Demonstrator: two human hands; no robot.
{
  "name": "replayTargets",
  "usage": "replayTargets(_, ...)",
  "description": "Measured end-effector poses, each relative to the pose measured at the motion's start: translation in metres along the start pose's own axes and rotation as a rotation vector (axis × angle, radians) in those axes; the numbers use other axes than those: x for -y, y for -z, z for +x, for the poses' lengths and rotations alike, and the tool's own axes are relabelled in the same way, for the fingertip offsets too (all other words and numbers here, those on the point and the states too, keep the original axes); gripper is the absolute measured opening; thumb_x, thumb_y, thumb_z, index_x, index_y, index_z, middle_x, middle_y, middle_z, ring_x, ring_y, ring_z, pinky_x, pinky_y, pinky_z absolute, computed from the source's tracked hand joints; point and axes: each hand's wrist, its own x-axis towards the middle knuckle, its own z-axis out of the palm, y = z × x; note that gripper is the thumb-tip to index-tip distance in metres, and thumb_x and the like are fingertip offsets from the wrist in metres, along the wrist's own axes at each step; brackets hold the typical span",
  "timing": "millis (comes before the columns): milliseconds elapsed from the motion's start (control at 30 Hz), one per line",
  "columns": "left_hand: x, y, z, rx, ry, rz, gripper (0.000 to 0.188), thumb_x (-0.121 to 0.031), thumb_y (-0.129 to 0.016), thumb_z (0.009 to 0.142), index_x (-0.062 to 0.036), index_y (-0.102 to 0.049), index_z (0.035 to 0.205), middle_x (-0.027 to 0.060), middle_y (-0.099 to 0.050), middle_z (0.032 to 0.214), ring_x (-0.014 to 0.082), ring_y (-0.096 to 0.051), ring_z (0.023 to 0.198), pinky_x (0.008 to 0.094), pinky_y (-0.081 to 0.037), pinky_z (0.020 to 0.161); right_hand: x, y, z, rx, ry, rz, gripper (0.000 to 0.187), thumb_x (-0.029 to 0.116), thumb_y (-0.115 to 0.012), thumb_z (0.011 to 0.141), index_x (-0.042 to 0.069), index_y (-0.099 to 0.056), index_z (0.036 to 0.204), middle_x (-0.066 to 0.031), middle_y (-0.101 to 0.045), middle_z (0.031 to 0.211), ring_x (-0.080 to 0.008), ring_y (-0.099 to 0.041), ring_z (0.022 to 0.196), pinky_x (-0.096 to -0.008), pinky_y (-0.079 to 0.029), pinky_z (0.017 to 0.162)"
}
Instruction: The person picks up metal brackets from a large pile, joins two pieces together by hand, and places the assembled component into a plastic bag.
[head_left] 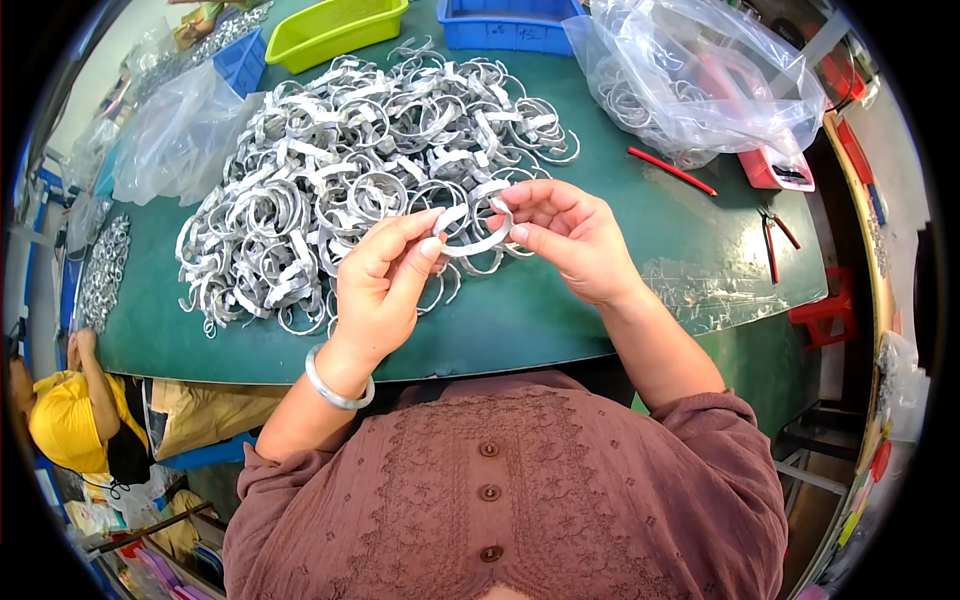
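Observation:
Between my two hands is an open metal bangle (478,246), silvery grey, its gap facing away from me. My left hand (385,280) pinches one side of it between thumb and fingers. The opposite side is pinched by my right hand (570,240). Just beyond and below the bangle spreads a large heap of similar grey bangles (300,190), tangled together on the green table (520,325). Some loose rings of the heap lie right under my hands. A pale bangle (335,385) is worn on my left wrist.
Behind the heap stand a yellow-green tray (335,32) and a blue tray (510,32). Clear plastic bags (700,80) lie at the right and left. A red pencil (672,171), a pink box (775,168) and red-handled pliers (772,245) are to the right. A person in yellow (70,420) works at far left.

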Motion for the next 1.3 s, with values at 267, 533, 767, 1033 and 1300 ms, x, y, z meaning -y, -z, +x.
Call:
replayTargets(267, 0.003, 0.005, 0.0, 0.05, -0.07, 0.108, 0.023, 0.001, -0.048, 0.084, 0.0031, -0.054, 0.106, 0.008, -0.056, 0.091, 0.0109, -0.054, 0.073, 0.0209, -0.046, 0.065, 0.002, 0.0, -0.001, -0.007, -0.016, -0.056, 0.027, -0.008, -0.052, 0.077, -0.003, -0.053, 0.104, -0.0063, -0.057, 0.097, -0.0138, -0.055, 0.091, -0.0255, -0.045, 0.08)
replayTargets(533, 0.004, 0.004, 0.0, 0.023, 0.067, 0.004, 0.024, -0.002, -0.047, 0.086, 0.0018, -0.054, 0.108, 0.0101, -0.058, 0.095, 0.013, -0.057, 0.079, 0.0226, -0.048, 0.068, 0.005, -0.002, -0.003, 0.006, 0.127, -0.222, 0.018, -0.004, -0.054, 0.078, -0.003, -0.059, 0.095, -0.0063, -0.053, 0.106, -0.0097, -0.054, 0.087, -0.0215, -0.045, 0.074)
replayTargets(767, 0.008, 0.002, 0.0, -0.015, 0.141, -0.17, 0.026, -0.003, -0.045, 0.087, 0.0031, -0.047, 0.112, 0.0122, -0.057, 0.1, 0.0152, -0.057, 0.085, 0.0259, -0.049, 0.074, 0.012, -0.006, -0.006, -0.006, 0.3, -0.512, 0.02, -0.005, -0.056, 0.074, 0.002, -0.061, 0.092, -0.0073, -0.055, 0.099, -0.0123, -0.054, 0.084, -0.0228, -0.045, 0.067)
replayTargets(1033, 0.009, 0.003, 0.003, 0.054, 0.147, -0.328, 0.026, -0.005, -0.047, 0.086, 0.0035, -0.044, 0.111, 0.015, -0.052, 0.111, 0.0184, -0.055, 0.096, 0.0299, -0.045, 0.086, 0.026, -0.021, -0.009, 0.066, 0.916, -1.215, 0.023, 0.002, -0.064, 0.062, 0.005, -0.061, 0.085, -0.0079, -0.053, 0.084, -0.0232, -0.053, 0.071, -0.0289, -0.045, 0.058)
replayTargets(1300, 0.012, 0.002, 0.003, 0.015, 0.044, -0.422, 0.034, -0.004, -0.048, 0.085, 0.0022, -0.038, 0.117, 0.0163, -0.049, 0.114, 0.0205, -0.053, 0.1, 0.0319, -0.043, 0.089, 0.024, -0.021, -0.012, 0.123, 1.122, -1.34, 0.026, 0.003, -0.063, 0.056, 0.005, -0.061, 0.081, -0.0083, -0.053, 0.088, -0.0218, -0.053, 0.073, -0.0297, -0.047, 0.058)
